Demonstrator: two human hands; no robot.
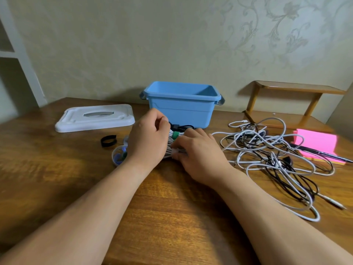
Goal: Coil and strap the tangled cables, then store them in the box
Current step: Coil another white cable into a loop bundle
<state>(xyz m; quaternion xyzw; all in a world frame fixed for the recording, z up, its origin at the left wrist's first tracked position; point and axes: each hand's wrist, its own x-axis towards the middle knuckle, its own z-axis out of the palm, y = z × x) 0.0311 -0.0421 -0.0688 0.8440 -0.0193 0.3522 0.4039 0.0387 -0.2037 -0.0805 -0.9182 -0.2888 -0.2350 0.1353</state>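
Observation:
A coiled white cable (170, 148) lies on the wooden table in front of the open blue box (181, 109). A green strap (175, 135) is wrapped around the coil's middle. My left hand (149, 138) grips the coil from the left, fingers curled over its top. My right hand (198, 155) pinches the coil at its near side, just below the strap. A tangled heap of white and black cables (275, 155) spreads to the right. A coiled black cable (181, 127) lies against the box front, partly hidden by my hands.
The box's white lid (95, 117) lies flat at the back left. A black strap loop (108, 140) and a small round dish of straps (119, 155) sit left of my left hand. Pink sticky notes (317, 144) with a pen (322, 153) and a small wooden shelf (286, 104) stand right.

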